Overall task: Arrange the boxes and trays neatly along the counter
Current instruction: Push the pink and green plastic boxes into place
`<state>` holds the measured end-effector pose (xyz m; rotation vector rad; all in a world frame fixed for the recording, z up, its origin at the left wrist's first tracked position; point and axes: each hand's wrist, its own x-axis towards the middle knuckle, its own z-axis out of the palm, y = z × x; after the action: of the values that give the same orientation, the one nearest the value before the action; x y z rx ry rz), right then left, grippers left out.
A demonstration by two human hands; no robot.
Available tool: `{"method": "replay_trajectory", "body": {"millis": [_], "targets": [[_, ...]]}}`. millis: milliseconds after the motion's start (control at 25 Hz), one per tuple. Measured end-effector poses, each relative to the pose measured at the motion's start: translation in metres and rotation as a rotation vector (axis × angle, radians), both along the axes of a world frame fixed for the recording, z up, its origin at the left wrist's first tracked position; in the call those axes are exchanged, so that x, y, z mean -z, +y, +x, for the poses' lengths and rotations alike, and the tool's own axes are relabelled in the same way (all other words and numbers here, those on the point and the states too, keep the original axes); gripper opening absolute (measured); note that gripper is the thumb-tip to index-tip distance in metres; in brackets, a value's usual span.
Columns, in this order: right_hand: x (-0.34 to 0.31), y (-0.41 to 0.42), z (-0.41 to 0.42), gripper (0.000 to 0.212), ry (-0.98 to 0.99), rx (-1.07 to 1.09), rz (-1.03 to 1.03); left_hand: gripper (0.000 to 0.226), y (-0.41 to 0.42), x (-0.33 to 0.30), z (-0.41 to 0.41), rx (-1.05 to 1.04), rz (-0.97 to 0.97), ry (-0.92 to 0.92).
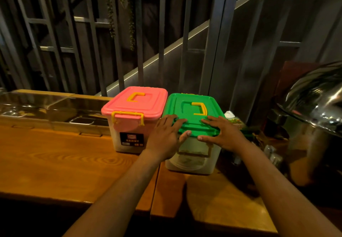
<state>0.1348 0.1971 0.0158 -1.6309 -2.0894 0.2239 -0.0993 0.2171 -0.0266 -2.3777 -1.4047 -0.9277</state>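
Note:
Two translucent plastic boxes stand side by side on the wooden counter (pixel 55 162). The pink-lidded box (pixel 137 107) on the left has yellow latches and a yellow handle. The green-lidded box (pixel 194 113) touches its right side. My left hand (pixel 166 135) lies flat on the green lid's front left corner, fingers on top and thumb on the front rim. My right hand (pixel 220 133) presses the lid's front right part the same way. Both hands grip the lid's front edge.
A shiny steel chafing-dish dome (pixel 314 103) stands at the right. Small packets and bottles (pixel 238 124) sit between it and the green box. Steel trays (pixel 83 120) lie in a recessed channel behind the counter at left. A dark slatted railing rises behind.

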Motion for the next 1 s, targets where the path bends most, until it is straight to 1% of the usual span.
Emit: {"method": "replay_trajectory", "body": {"millis": [80, 240, 400, 480, 560, 680, 800, 840, 920, 1000], "targets": [[-0.002, 0.015, 0.001, 0.097, -0.002, 0.022, -0.049, 0.058, 0.015, 0.000, 0.002, 0.000, -0.009, 0.002], [-0.005, 0.039, 0.003, 0.099, 0.010, 0.041, -0.096, 0.059, 0.037, 0.000, 0.006, -0.034, 0.018, 0.008], [-0.004, 0.054, 0.005, 0.099, 0.019, 0.036, -0.088, 0.057, 0.054, 0.003, 0.008, -0.049, 0.016, 0.011], [-0.003, 0.058, 0.006, 0.099, 0.027, 0.020, -0.058, 0.053, 0.059, 0.006, 0.008, -0.046, 0.048, -0.003], [-0.002, 0.059, 0.006, 0.097, 0.033, 0.015, -0.031, 0.051, 0.062, 0.009, 0.008, -0.046, 0.072, -0.008], [-0.001, 0.058, 0.005, 0.093, 0.037, 0.033, -0.046, 0.052, 0.061, 0.009, 0.008, -0.045, 0.083, -0.013], [-0.001, 0.054, 0.002, 0.096, -0.009, 0.072, -0.069, 0.055, 0.060, 0.005, 0.007, -0.042, 0.051, 0.011], [0.000, 0.052, 0.001, 0.094, -0.033, 0.094, -0.064, 0.057, 0.058, 0.003, 0.007, -0.046, 0.029, 0.026], [0.004, 0.046, -0.003, 0.088, -0.081, 0.154, -0.020, 0.061, 0.054, 0.000, 0.008, -0.069, -0.016, 0.061], [0.013, 0.036, -0.009, 0.089, -0.132, 0.219, 0.035, 0.065, 0.047, -0.003, 0.013, -0.117, -0.068, 0.089]]}}
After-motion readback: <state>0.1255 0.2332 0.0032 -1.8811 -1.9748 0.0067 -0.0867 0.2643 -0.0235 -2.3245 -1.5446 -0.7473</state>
